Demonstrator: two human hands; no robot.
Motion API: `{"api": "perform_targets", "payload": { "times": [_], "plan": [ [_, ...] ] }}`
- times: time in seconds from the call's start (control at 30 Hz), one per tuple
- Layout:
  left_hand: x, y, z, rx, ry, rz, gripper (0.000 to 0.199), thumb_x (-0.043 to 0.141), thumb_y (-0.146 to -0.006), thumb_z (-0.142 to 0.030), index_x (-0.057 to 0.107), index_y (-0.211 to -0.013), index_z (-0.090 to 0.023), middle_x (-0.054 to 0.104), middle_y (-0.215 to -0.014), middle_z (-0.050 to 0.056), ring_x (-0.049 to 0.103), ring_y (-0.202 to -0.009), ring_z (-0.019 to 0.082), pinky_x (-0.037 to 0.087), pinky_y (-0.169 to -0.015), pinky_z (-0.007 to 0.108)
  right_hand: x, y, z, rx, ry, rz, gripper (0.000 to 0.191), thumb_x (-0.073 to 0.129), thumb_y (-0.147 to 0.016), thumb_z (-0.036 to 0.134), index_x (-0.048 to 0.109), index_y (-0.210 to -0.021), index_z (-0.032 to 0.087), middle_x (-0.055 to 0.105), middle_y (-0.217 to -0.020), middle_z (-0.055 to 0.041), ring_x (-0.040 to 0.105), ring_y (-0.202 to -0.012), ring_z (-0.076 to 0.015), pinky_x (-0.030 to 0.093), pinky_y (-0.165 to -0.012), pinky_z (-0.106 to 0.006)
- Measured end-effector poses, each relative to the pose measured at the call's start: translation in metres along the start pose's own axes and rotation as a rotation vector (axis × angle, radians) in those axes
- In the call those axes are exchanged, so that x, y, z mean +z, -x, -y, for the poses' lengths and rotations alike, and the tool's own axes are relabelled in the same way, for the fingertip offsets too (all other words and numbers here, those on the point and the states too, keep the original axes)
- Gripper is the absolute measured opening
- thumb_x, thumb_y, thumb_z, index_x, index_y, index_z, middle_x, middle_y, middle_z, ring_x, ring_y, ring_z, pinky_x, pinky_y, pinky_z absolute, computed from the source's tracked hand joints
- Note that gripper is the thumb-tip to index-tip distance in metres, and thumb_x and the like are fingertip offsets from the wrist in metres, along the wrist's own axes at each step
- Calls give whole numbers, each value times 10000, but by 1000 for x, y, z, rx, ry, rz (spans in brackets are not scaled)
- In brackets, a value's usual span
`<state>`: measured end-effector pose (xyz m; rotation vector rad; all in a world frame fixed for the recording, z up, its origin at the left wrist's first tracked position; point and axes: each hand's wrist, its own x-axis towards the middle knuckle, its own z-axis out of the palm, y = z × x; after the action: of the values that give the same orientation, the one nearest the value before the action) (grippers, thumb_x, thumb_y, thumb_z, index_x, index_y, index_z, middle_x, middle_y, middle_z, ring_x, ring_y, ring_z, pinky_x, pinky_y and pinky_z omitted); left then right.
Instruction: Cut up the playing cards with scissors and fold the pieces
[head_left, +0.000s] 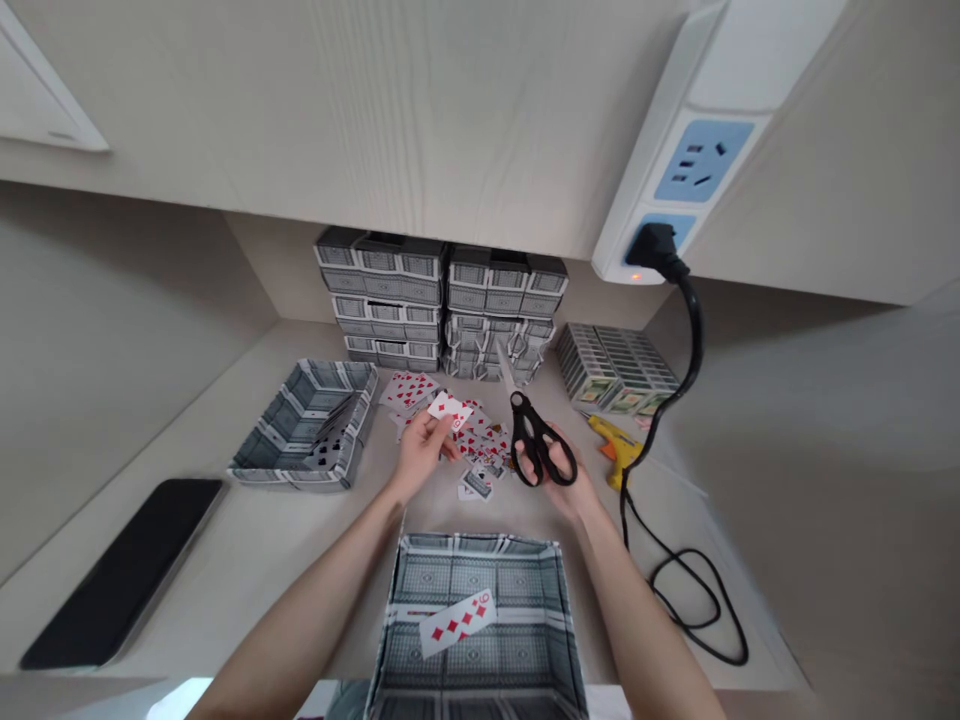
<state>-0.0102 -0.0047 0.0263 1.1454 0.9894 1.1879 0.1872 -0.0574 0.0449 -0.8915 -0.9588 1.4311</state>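
Between the thumb and fingers of my left hand (422,455) is a playing card (448,408) with red diamonds, held over the loose cards. My right hand (561,478) has its fingers around the black-handled scissors (531,430), whose blades point up and away. Under and between the hands lies a pile of loose playing cards (480,435), mostly red-suited, some face down. Close to me stands an open box made of playing cards (480,545). Inside it lies a strip of card with red diamonds (459,622).
A second card box (300,470) with black-suited cards stands left, near a black phone-like slab (124,570). Stacked card boxes (390,290) and card packs (615,365) line the back. A yellow glue gun (619,445) and black cable (694,330) lie right, below a power strip (686,150).
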Motion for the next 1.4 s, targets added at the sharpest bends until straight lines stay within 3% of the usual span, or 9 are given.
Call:
{"api": "perform_targets", "payload": {
  "times": [0.13,0.2,0.37,0.53,0.73,0.93,1.07,1.2,1.4],
  "plan": [
    [0,-1,2,-2,16,-17,339,554,-723,-457,465,-867,-163,644,-626,-9,512,-365,86,399,-376,202,-5,2,-4,97,20,150,705,560,-625,662,412,-1141,206,568,-568,17,317,-278,-53,203,-285,-196],
    [-1,-2,3,6,26,-33,340,565,-716,-449,471,-879,-165,641,-639,-12,503,-366,79,391,-373,198,-7,1,-6,135,47,181,778,569,-610,668,384,-1193,188,523,-515,42,316,-268,-52,197,-274,-186],
    [-3,-4,6,3,5,-51,311,573,-709,-435,515,-834,-156,645,-693,9,503,-382,73,395,-383,202,-2,3,-7,116,65,157,900,700,-516,585,309,-1250,240,567,-638,8,575,-507,-159,432,-434,-246],
    [-4,-5,7,-10,24,-52,296,591,-693,-422,536,-792,-149,626,-636,-1,500,-378,81,397,-385,208,0,2,-10,23,129,127,968,750,-486,516,252,-1280,275,590,-717,-24,618,-737,-252,484,-581,-342],
    [-3,-3,4,-42,40,-62,319,568,-702,-444,538,-786,-137,642,-634,16,523,-397,92,423,-406,215,-9,-2,-13,-72,240,137,908,659,-494,650,356,-1250,248,563,-844,-51,567,-803,-233,468,-667,-347],
    [-1,-3,8,-61,50,-53,339,495,-746,-489,516,-724,-151,635,-614,21,571,-444,129,471,-459,261,-5,-2,-11,180,256,336,687,620,-548,657,532,-1028,173,575,-751,-45,505,-531,-139,417,-483,-268],
    [-2,-4,15,2,-84,-130,348,465,-768,-498,476,-657,-169,539,-490,-33,484,-365,93,381,-378,212,2,0,-15,251,194,443,663,625,-555,646,529,-983,148,582,-748,-47,515,-506,-114,402,-440,-225],
    [-1,-5,24,69,-227,-206,394,427,-786,-511,432,-581,-175,442,-424,-56,412,-338,71,315,-363,197,5,1,-22,294,140,484,741,613,-559,661,484,-1064,135,571,-701,-30,526,-506,-113,415,-435,-214],
    [4,-1,30,74,-260,-159,388,382,-805,-520,458,-637,-179,484,-416,-47,453,-351,100,349,-407,220,8,4,-26,317,67,478,658,614,-590,639,492,-998,137,554,-708,-26,521,-527,-109,449,-453,-231]
  ]
}}
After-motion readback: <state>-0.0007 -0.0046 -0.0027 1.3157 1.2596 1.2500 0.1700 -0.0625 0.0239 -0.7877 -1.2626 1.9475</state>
